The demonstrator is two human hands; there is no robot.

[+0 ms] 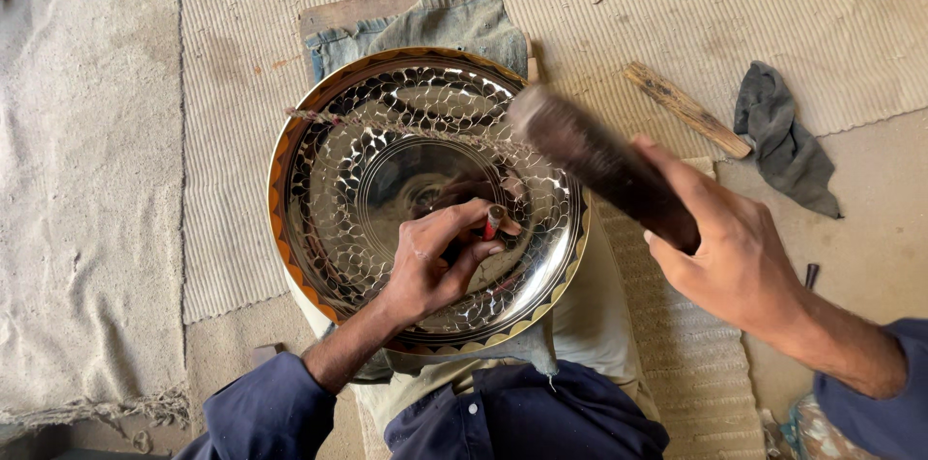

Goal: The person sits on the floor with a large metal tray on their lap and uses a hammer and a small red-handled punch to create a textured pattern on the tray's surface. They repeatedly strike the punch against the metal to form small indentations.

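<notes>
Two hands are working over a big round metal plate (pixel 338 180) in the view from the head camera. The plate is shiny, with a scale pattern pressed into it and an orange and gold rim. It is lying tilted across the person's lap, its far edge sitting on a piece of blue jeans cloth (pixel 425 25) that is covering a wooden board (pixel 372 4).

The left hand (pixel 435 267) is resting on the lower middle of the plate. Its fingers are pinching a small punch (pixel 494 221) with a red band, and the tip of the punch is touching the plate. The right hand (pixel 735 257) is hanging in the air just past the plate's right edge. Its fingers are clenching the handle of a dark hammer (pixel 599 160). The hammer is looking blurry, and its head is hovering over the upper right part of the plate.

A thin frayed string (pixel 387 124) is stretching across the top half of the plate.

On the striped mat (pixel 619 6) to the right, a wooden stick (pixel 686 109) is lying well away from the plate. A crumpled grey rag (pixel 783 141) is lying just beside the stick. Dark blue sleeves are covering both arms.
</notes>
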